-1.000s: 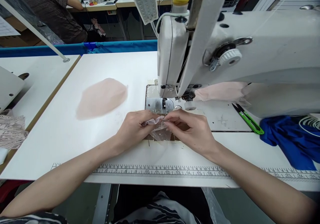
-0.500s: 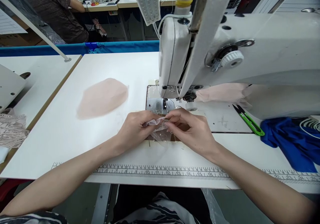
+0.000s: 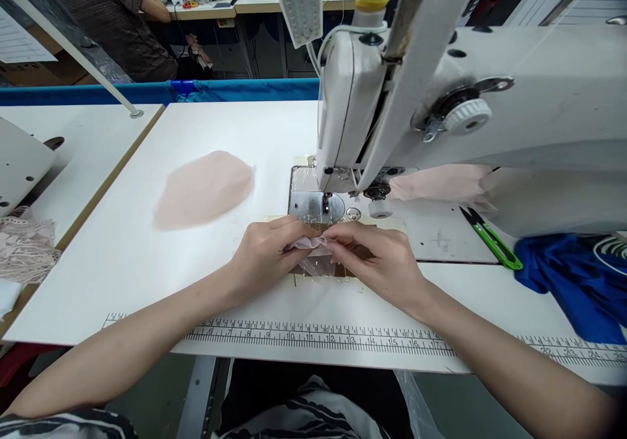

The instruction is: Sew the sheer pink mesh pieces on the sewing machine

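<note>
A small piece of sheer, pale fabric (image 3: pixel 308 243) is pinched between my two hands, just in front of the sewing machine's metal needle plate (image 3: pixel 309 205). My left hand (image 3: pixel 269 251) is closed on its left end, with folds showing between thumb and fingers. My right hand (image 3: pixel 375 256) pinches the other end, its fingertips almost touching the left ones. Part of the cloth hangs below the fingers. The sewing machine (image 3: pixel 353 112) rises behind, its presser foot (image 3: pixel 326 202) above the plate. A flat pale pink fabric piece (image 3: pixel 206 191) lies to the left.
Green thread snips (image 3: pixel 492 238) and blue cloth (image 3: pixel 573 282) lie on the right. More pink fabric (image 3: pixel 441 182) sits under the machine arm. A printed ruler (image 3: pixel 313 336) runs along the front edge. Bundled pale strips (image 3: pixel 27 249) are at far left; a person (image 3: pixel 112 21) sits beyond.
My fingertips have drawn a little closer together on the sheer fabric, which shows flatter folds between them. The whole view has shifted slightly; the other items lie as before.
</note>
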Demonstrator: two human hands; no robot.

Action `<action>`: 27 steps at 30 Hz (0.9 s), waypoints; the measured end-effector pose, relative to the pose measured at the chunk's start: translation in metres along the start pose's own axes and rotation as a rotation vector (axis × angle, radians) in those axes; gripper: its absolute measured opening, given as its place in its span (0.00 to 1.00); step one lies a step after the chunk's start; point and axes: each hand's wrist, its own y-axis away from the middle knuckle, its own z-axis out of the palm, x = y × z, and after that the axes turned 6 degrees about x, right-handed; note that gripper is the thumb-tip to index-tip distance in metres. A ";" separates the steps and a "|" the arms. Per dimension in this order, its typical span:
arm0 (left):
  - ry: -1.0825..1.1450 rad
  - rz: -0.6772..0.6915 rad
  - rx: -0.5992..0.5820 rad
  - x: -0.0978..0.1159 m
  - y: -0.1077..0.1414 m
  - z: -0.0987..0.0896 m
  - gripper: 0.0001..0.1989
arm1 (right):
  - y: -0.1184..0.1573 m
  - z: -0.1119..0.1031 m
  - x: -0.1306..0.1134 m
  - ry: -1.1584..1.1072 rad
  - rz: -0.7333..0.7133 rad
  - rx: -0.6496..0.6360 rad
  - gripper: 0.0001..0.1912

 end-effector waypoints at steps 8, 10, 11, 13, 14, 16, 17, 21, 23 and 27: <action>-0.004 0.135 0.010 0.004 0.002 -0.001 0.09 | 0.002 -0.010 0.004 0.394 -0.661 0.125 0.08; 0.014 0.159 0.025 0.007 0.002 -0.002 0.05 | 0.002 -0.015 0.002 0.446 -0.760 0.086 0.07; 0.027 0.156 0.023 0.009 0.001 -0.003 0.03 | 0.002 -0.017 0.001 0.454 -0.785 0.067 0.07; 0.081 0.074 -0.037 0.013 0.000 -0.007 0.02 | 0.002 -0.018 0.000 0.417 -0.741 0.048 0.06; 0.114 -0.011 -0.104 0.015 -0.001 -0.008 0.02 | 0.003 -0.017 0.000 0.365 -0.668 0.038 0.06; 0.157 -0.216 -0.267 0.017 -0.003 -0.009 0.04 | 0.004 -0.014 0.001 0.239 -0.447 0.002 0.04; 0.147 -0.305 -0.335 0.016 -0.003 -0.009 0.06 | 0.004 -0.011 0.002 0.187 -0.323 -0.029 0.03; -0.114 -0.384 -0.351 0.009 0.002 0.002 0.09 | 0.003 0.000 0.007 0.193 0.078 -0.151 0.07; -0.247 -0.344 -0.296 0.006 0.005 0.007 0.07 | 0.000 0.004 0.010 0.263 0.165 -0.147 0.07; -0.419 -0.134 -0.170 0.010 0.007 0.009 0.27 | -0.005 0.007 0.015 0.388 0.212 -0.094 0.07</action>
